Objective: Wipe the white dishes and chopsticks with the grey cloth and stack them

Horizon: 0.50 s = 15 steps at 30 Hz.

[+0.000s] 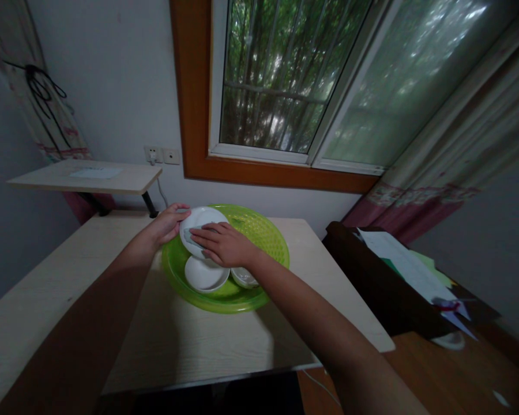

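My left hand (172, 222) grips the left rim of a white plate (203, 214), thumb and fingers around its edge. The plate is tilted above the left part of a round green plastic basket (231, 306). With fairly straight fingers, my right hand (225, 244) presses a pale grey-green cloth (192, 235) onto the plate's face; much of the cloth is hidden under the fingers. Just below the plate, a white bowl (205, 274) sits in the basket. Beside it is another white bowl (244, 278), partly covered by my right wrist.
The basket stands on a pale wooden table (225, 340) against the wall. A raised shelf (90, 178) on black legs holds a paper sheet at the left. To the right, a dark brown piece of furniture (363, 276) carries papers (402, 262). A window (294, 86) is behind.
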Tool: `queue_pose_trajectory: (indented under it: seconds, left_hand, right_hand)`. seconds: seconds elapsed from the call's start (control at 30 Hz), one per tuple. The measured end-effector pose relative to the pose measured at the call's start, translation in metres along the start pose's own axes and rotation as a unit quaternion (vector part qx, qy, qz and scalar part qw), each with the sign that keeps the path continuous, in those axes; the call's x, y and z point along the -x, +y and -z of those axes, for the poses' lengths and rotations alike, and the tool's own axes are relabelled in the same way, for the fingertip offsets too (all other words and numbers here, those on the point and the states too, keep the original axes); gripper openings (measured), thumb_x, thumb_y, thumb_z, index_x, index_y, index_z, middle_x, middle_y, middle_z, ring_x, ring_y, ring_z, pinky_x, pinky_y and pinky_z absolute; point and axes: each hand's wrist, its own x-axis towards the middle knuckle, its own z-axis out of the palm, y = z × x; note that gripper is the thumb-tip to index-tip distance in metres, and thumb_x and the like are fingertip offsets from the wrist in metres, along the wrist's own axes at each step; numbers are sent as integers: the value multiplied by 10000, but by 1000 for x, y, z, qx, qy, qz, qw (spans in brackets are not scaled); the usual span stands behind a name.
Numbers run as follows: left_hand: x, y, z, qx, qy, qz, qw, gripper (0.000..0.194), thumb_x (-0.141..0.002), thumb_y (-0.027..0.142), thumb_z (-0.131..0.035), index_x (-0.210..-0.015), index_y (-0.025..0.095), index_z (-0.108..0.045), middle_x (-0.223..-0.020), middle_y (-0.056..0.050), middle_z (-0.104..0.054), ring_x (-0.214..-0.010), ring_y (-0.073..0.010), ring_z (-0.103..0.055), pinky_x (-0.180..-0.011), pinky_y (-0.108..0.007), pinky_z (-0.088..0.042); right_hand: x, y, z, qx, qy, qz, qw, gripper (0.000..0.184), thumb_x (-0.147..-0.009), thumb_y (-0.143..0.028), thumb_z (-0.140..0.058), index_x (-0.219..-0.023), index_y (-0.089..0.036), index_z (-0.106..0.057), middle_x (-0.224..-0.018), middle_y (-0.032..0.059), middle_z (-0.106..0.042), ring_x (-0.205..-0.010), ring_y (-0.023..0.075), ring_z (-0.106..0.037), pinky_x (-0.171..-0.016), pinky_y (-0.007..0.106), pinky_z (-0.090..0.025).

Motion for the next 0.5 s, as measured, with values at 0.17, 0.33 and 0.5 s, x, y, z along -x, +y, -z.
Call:
queue_pose_trajectory:
  seconds: [0.17, 0.33, 0.5]
  left_hand:
    - [2, 1, -4, -7, 22, -13, 1000, 364, -615, 108, -786, -916, 166, -589, -771, -2, -621, -623, -116, -592, -567, -210, -495]
    - [0, -2, -3, -1, 24, -12, 1000, 328, -623, 113, -777, -865, 179, -566, -732, 14, -596, -602, -110, -579, -551, -204, -474]
    - [2, -1, -5, 13, 11, 10, 1000, 342, -626, 124, -776, -860, 197, -539, -723, 17, -592, -595, -121, -584, -547, -217, -463]
  right_hand:
    - [-2, 0, 2, 1, -12, 71, 997, 406, -1002, -326, -470, -1384, -236, -577, -1467, 52, -564, -1334, 271, -485, -1100, 495, -359]
    - [-7, -6, -2, 18, -9, 49, 999, 416, -1001, -306, -493, -1411, -259, -541, -1517, 49, -511, -1388, 267, -448, -1126, 483, -348]
    - [-9, -4, -6, 25, 16, -17, 999, 458, -1013, -352, -488, -1455, -235, -492, -1552, 78, -462, -1422, 299, -410, -1133, 516, -344]
